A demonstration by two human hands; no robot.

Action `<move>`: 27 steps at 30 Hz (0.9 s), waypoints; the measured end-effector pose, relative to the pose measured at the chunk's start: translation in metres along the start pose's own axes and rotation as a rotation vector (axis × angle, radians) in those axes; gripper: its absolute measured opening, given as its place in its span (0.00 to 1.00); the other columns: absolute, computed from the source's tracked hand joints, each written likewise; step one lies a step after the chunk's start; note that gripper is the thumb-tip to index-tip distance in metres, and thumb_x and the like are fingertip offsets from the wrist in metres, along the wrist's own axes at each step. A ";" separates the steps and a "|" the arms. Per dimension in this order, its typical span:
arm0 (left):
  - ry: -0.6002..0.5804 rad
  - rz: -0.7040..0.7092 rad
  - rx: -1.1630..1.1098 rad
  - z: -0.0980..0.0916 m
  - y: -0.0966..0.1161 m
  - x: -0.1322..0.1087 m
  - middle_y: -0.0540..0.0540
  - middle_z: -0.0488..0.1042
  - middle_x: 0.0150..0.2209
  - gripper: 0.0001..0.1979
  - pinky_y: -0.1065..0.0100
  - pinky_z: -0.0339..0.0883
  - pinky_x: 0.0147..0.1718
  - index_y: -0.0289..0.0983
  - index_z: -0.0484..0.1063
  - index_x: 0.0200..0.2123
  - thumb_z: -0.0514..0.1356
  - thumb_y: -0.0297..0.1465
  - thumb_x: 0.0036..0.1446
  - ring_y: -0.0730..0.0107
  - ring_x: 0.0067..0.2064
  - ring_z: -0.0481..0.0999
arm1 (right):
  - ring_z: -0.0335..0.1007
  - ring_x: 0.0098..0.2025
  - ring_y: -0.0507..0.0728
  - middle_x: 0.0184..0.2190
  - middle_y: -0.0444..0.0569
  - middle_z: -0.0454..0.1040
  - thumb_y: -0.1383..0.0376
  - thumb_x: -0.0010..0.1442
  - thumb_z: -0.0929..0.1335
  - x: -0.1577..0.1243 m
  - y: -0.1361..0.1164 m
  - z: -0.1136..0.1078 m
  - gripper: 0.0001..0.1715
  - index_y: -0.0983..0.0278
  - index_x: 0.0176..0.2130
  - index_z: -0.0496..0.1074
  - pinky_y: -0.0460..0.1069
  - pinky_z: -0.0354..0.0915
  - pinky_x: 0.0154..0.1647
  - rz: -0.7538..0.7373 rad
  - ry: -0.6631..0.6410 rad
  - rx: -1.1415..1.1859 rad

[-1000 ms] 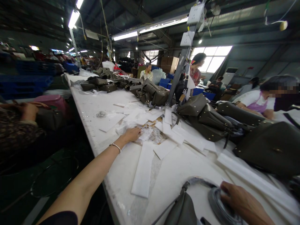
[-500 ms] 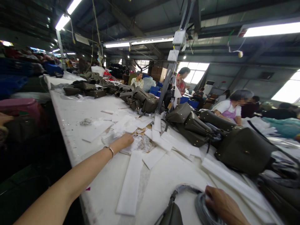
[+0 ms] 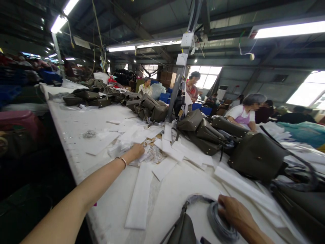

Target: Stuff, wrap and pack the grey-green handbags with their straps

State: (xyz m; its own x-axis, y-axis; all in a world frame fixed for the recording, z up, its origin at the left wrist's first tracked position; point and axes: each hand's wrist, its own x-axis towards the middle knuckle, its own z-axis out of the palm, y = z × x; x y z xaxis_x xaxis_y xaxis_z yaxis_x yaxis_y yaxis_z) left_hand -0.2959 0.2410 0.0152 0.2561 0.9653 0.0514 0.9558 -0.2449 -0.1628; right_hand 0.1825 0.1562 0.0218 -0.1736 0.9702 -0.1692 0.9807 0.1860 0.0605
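Observation:
My left hand (image 3: 137,151), with a bracelet on its wrist, reaches across the table to a heap of small clear plastic packets (image 3: 154,154). Its fingers are curled and closed at the heap's edge, and what they pinch is hidden. Close to me, my right hand (image 3: 232,210) grips the rim of a coiled grey strap (image 3: 212,217) in plastic wrap. Beside the coil is a dark olive leather bag (image 3: 183,230), cut off by the lower edge, with a wrapped handle (image 3: 196,197) arching from it.
White foam strips (image 3: 139,200) lie around the packets on the white table (image 3: 175,206). More olive bags (image 3: 256,156) are piled along the far side, by a metal post (image 3: 172,96). A small pile of metal bits (image 3: 89,134) lies left. Co-workers (image 3: 243,113) are beyond the table.
The view has shifted slightly, so most things appear a little further left. My left hand stays at the packets, and my right hand keeps its grip on the coil.

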 end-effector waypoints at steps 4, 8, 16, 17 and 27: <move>-0.015 -0.179 0.023 -0.014 -0.007 -0.018 0.43 0.73 0.43 0.14 0.59 0.74 0.41 0.33 0.70 0.46 0.59 0.38 0.64 0.65 0.42 0.75 | 0.75 0.39 0.63 0.36 0.54 0.79 0.71 0.55 0.63 0.001 0.001 0.002 0.10 0.63 0.33 0.73 0.49 0.53 0.32 -0.011 0.015 0.004; 0.011 -0.224 0.020 -0.028 -0.005 -0.031 0.43 0.73 0.44 0.13 0.56 0.72 0.46 0.32 0.71 0.45 0.59 0.37 0.64 0.64 0.45 0.75 | 0.75 0.38 0.63 0.36 0.54 0.79 0.72 0.55 0.62 0.001 -0.001 -0.002 0.11 0.63 0.32 0.73 0.49 0.52 0.30 -0.002 -0.009 -0.009; 0.007 -0.062 -0.043 -0.051 -0.021 -0.045 0.45 0.76 0.32 0.04 0.65 0.68 0.40 0.35 0.73 0.29 0.58 0.24 0.54 0.63 0.36 0.75 | 0.75 0.45 0.64 0.41 0.58 0.79 0.73 0.55 0.62 -0.012 -0.015 -0.017 0.16 0.66 0.40 0.76 0.49 0.57 0.35 0.023 0.010 -0.032; 0.025 -0.040 -0.046 -0.053 -0.027 -0.044 0.46 0.75 0.31 0.06 0.65 0.67 0.41 0.36 0.72 0.28 0.57 0.23 0.55 0.63 0.36 0.75 | 0.75 0.45 0.64 0.42 0.58 0.79 0.73 0.56 0.62 -0.013 -0.016 -0.018 0.16 0.66 0.41 0.76 0.49 0.58 0.36 0.034 0.018 -0.024; 0.224 -0.120 -0.320 -0.058 -0.071 -0.043 0.52 0.72 0.28 0.10 0.71 0.60 0.30 0.43 0.68 0.35 0.49 0.37 0.58 0.65 0.31 0.72 | 0.76 0.44 0.63 0.40 0.58 0.79 0.70 0.53 0.67 -0.014 -0.019 -0.024 0.15 0.66 0.41 0.77 0.48 0.60 0.37 0.070 0.017 0.022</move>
State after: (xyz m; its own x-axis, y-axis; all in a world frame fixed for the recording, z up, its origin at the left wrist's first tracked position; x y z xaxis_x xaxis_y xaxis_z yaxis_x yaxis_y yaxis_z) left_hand -0.3660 0.2117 0.0818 0.1317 0.9538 0.2700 0.9684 -0.1820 0.1705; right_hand 0.1643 0.1429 0.0461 -0.1062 0.9831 -0.1488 0.9921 0.1148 0.0501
